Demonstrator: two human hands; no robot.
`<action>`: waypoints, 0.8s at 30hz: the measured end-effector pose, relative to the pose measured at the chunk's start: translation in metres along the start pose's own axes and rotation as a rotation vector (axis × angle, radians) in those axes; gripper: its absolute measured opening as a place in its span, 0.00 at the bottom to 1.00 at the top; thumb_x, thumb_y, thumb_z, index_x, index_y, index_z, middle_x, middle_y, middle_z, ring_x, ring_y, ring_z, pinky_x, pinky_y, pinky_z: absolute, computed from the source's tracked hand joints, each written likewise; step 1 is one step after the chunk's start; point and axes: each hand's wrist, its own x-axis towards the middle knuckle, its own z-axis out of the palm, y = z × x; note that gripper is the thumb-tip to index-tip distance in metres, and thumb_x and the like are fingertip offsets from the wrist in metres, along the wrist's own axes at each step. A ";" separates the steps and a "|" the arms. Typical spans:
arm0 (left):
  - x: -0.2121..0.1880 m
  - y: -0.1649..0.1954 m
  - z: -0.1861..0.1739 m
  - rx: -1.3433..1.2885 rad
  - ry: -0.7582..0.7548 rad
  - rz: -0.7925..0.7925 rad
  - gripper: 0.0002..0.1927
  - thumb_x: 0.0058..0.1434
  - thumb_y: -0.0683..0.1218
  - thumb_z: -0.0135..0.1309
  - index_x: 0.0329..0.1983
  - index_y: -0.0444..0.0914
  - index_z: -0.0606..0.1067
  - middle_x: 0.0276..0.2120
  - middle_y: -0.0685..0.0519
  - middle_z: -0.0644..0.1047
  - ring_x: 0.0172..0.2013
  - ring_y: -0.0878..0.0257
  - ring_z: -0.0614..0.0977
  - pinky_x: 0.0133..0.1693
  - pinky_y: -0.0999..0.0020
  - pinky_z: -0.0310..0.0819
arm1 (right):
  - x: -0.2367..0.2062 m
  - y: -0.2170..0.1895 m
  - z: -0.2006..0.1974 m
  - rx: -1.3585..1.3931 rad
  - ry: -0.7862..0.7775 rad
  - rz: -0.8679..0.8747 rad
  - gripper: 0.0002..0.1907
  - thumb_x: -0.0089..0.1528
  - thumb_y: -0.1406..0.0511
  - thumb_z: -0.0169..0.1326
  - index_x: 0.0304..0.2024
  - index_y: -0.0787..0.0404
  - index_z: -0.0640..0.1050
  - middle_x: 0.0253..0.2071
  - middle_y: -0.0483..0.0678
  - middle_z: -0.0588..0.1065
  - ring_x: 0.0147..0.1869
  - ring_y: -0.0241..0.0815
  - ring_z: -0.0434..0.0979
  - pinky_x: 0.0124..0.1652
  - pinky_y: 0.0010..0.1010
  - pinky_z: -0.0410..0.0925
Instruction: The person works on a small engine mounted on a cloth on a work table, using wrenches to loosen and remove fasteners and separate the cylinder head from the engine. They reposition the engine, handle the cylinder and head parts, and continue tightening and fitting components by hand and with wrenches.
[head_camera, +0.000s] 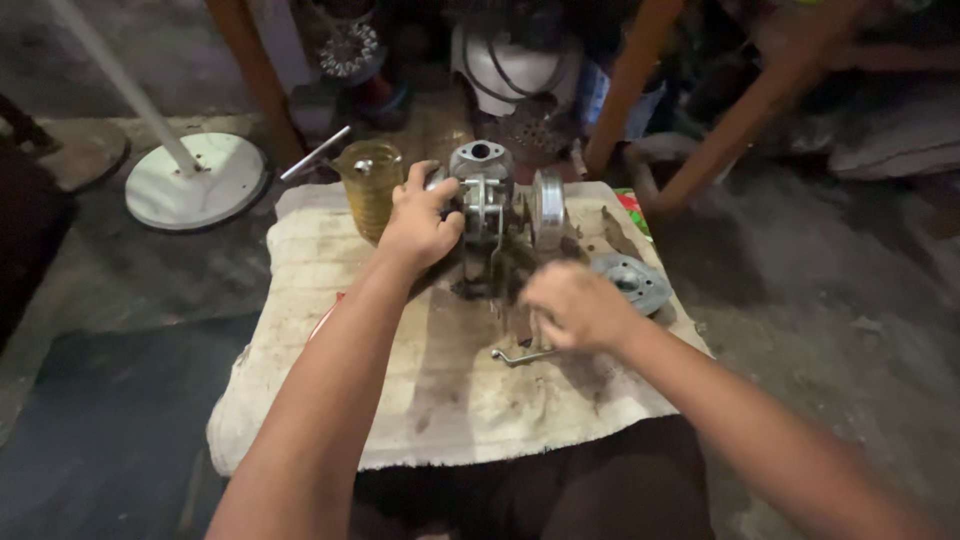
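A grey metal pump-like assembly (497, 200) with a round flange stands on a stained, off-white cloth (350, 300). My left hand (420, 222) grips its left side. My right hand (572, 305) is blurred, with its fingers closed on a small bent metal tool (520, 355) that rests on the cloth in front of the assembly. A loose round metal cover (632, 280) lies on the cloth just right of my right hand.
A yellowish translucent jug (372, 182) stands at the cloth's back left corner. A white round stand base with a pole (195, 180) sits on the floor at left. Orange frame legs (740, 120) and a white fan-like housing (520, 70) crowd the back.
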 end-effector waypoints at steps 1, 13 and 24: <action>-0.002 0.001 -0.002 -0.007 -0.010 -0.032 0.22 0.52 0.50 0.57 0.52 0.46 0.78 0.69 0.39 0.61 0.58 0.30 0.68 0.60 0.44 0.65 | -0.010 -0.001 0.002 0.088 -0.195 0.041 0.19 0.52 0.62 0.63 0.47 0.55 0.79 0.44 0.52 0.78 0.50 0.54 0.79 0.47 0.45 0.72; -0.002 0.049 -0.015 0.238 -0.146 -0.197 0.41 0.43 0.60 0.72 0.60 0.50 0.72 0.72 0.40 0.54 0.61 0.30 0.64 0.57 0.45 0.69 | 0.001 0.016 -0.009 0.490 -0.263 0.369 0.09 0.68 0.63 0.51 0.49 0.55 0.76 0.43 0.48 0.79 0.49 0.44 0.81 0.49 0.38 0.74; -0.005 0.074 -0.004 0.363 -0.075 -0.169 0.40 0.42 0.59 0.74 0.60 0.51 0.72 0.71 0.41 0.57 0.59 0.34 0.67 0.55 0.44 0.68 | 0.051 0.030 -0.057 1.644 0.491 0.405 0.21 0.60 0.75 0.53 0.56 0.67 0.77 0.40 0.51 0.79 0.42 0.41 0.82 0.43 0.31 0.77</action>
